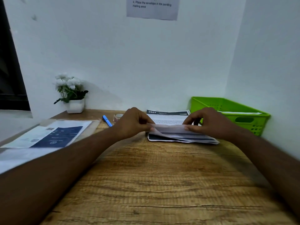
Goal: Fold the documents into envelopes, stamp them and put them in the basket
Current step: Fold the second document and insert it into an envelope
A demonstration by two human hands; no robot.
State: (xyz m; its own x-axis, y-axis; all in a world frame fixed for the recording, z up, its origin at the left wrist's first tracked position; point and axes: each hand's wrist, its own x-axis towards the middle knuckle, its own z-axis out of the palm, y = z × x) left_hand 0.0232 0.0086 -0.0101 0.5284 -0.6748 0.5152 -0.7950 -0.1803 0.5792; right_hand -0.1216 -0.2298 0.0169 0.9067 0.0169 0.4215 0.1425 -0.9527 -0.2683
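Note:
A white printed document [170, 129] is lifted by its near edge and curls back over a stack of documents [167, 116] lying on the wooden table [146, 176]. My left hand [132, 122] pinches the lifted sheet's left end. My right hand [209, 121] pinches its right end. A green plastic basket [253, 121] stands to the right of the stack against the wall, with white paper inside it.
A blue pen [107, 120] and a small stamp-like object [118, 117] lie left of my left hand. Papers in a clear sleeve [48, 135] cover the table's left side. A white potted flower [73, 93] stands at the back left. An instruction sheet [152, 8] hangs on the wall.

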